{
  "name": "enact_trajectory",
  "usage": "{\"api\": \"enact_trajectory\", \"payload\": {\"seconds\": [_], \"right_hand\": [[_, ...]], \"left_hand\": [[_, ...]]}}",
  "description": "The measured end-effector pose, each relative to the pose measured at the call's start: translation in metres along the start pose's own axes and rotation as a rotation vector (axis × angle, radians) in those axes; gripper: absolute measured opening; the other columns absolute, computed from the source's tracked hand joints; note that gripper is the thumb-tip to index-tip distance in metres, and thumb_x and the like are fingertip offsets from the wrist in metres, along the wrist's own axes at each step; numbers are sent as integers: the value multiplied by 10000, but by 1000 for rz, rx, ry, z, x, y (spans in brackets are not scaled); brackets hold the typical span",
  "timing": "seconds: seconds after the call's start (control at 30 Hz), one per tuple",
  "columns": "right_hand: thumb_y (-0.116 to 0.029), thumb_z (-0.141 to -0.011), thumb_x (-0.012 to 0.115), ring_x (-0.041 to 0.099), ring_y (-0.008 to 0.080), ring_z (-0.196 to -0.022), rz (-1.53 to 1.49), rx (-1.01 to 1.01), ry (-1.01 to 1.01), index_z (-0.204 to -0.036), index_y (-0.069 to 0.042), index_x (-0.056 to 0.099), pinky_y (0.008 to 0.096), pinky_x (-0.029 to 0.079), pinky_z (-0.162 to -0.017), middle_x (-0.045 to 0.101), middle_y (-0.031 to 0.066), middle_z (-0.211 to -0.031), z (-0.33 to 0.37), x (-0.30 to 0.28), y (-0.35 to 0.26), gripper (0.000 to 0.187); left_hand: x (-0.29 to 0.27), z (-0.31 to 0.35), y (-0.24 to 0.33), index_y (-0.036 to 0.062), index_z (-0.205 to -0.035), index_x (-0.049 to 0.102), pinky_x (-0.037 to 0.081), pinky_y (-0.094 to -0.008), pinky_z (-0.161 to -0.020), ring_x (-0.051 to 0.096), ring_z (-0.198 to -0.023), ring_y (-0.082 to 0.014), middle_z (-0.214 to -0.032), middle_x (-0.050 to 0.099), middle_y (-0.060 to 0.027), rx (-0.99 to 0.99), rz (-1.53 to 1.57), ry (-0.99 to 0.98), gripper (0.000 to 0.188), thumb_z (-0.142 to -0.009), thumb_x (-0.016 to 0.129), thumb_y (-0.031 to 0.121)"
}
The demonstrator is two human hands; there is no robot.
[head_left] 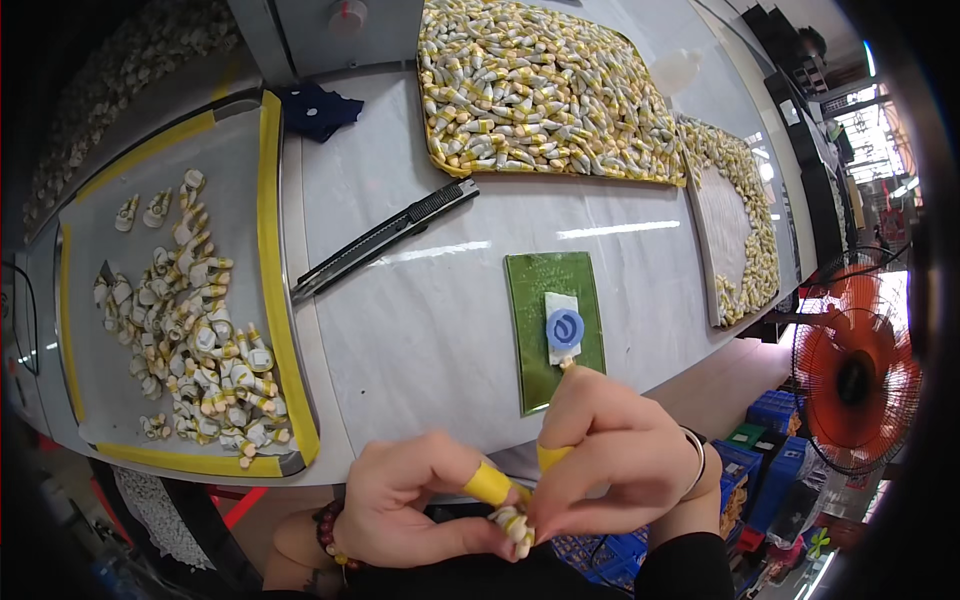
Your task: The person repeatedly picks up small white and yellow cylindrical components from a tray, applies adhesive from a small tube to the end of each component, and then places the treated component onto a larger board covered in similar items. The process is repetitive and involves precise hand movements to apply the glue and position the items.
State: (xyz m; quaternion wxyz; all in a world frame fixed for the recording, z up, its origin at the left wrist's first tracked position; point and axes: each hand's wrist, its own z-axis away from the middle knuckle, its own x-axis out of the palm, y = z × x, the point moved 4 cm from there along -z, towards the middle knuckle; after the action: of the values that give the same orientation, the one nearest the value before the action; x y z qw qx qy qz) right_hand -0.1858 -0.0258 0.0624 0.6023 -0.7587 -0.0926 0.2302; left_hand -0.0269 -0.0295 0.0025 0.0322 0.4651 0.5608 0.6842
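Near the table's front edge, my left hand (420,500) pinches a small white-and-yellow figurine (515,528) between thumb and forefinger. My right hand (625,455) is closed, its fingertips pressed against the figurine's right side. Yellow tape wraps a finger on each hand. Just beyond my right knuckles lies a green mat (533,380). On it sits a white pad (563,302) bearing a round blue piece (565,328). A small peach-coloured bit (568,363) shows beside my right hand, too small to identify.
At left, a yellow-taped tray (270,200) holds a heap of similar figurines (205,340). A black utility knife (385,238) lies beside it, below a dark blue cloth (320,110). Slim white-and-yellow pieces (545,90) fill a far tray; another tray (722,225) is right. An orange fan (853,370) stands beyond.
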Motion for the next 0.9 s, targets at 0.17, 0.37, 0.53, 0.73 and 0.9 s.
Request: {"api": "enact_trajectory", "payload": {"seconds": [0.17, 0.37, 0.53, 0.73, 0.9], "right_hand": [[-126, -708, 767, 484, 176, -691, 70, -55, -46, -761, -103, 658, 275, 373, -576, 499, 21, -808, -1, 2, -1, 123], [-75, -692, 760, 486, 183, -674, 223, -87, 39, -723, -102, 647, 280, 387, -567, 491, 17, -777, 7, 3, -9, 120], [-55, -665, 769, 486, 179, -676, 108, -73, 126, -726, -108, 659, 288, 397, -563, 490, 9, -755, 5, 5, -5, 137], [-153, -645, 812, 476, 163, -660, 254, -164, 108, -720, -122, 683, 279, 372, -545, 489, -1, -735, 1, 6, -15, 153], [-245, -637, 817, 462, 165, -656, 284, -61, 377, -725, -137, 691, 280, 359, -543, 479, -8, -723, 30, -12, -8, 188]], "left_hand": [[2, -5, 10, -27, -870, 572, 503, -300, -628, 641, -718, -216, -800, 643, -161, 28, -215, -43, 288, -692, 787, 43], [8, -6, 14, -20, -881, 643, 512, -255, -632, 666, -727, -192, -824, 675, -117, 89, -186, 9, 231, -704, 772, 55], [7, -7, 17, -7, -878, 650, 503, -274, -631, 656, -721, -216, -817, 665, -125, 102, -239, -12, 204, -709, 759, 31], [3, -1, 80, -9, -849, 662, 503, -311, -598, 647, -688, -253, -757, 664, -108, 54, -997, -99, 207, -681, 759, 64], [-29, -14, 165, 16, -931, 646, 475, -376, -719, 615, -757, -300, -837, 647, -128, -143, -1892, -145, 345, -650, 735, 195]]}}
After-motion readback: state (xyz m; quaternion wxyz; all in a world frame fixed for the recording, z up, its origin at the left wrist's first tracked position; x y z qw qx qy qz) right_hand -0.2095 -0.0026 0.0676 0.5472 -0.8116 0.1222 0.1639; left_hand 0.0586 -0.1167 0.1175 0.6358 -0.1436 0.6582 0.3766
